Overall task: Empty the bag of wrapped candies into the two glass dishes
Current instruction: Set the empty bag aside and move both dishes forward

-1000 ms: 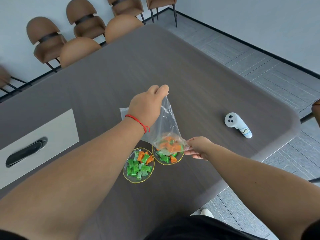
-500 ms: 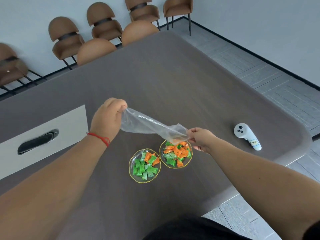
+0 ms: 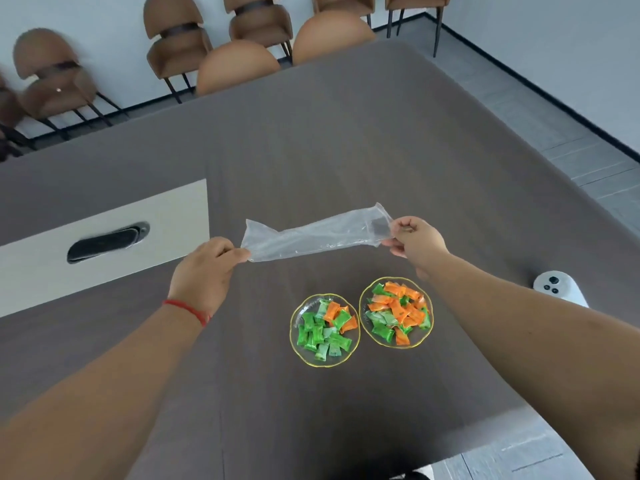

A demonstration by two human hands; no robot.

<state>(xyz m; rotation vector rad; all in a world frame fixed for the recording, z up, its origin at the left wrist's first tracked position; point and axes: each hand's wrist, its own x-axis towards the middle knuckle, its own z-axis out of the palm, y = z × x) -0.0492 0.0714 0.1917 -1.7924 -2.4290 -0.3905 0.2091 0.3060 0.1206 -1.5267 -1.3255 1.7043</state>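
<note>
A clear plastic bag (image 3: 313,235) with no candy visible in it is stretched flat and level above the table, beyond the dishes. My left hand (image 3: 204,268) pinches its left end and my right hand (image 3: 414,242) pinches its right end. Two gold-rimmed glass dishes stand side by side nearer to me. The left dish (image 3: 298,344) holds mostly green wrapped candies with a few orange. The right dish (image 3: 367,327) holds a mix of orange and green ones.
The dark brown table (image 3: 346,150) has a beige inset panel with a black handle (image 3: 107,240) on the left. A white controller (image 3: 557,287) lies at the right edge, partly behind my right arm. Brown chairs (image 3: 239,64) line the far side.
The candies dropped from the bag into the right dish. Both hands then lifted the bag away from the dish and pulled it out flat, farther from me.
</note>
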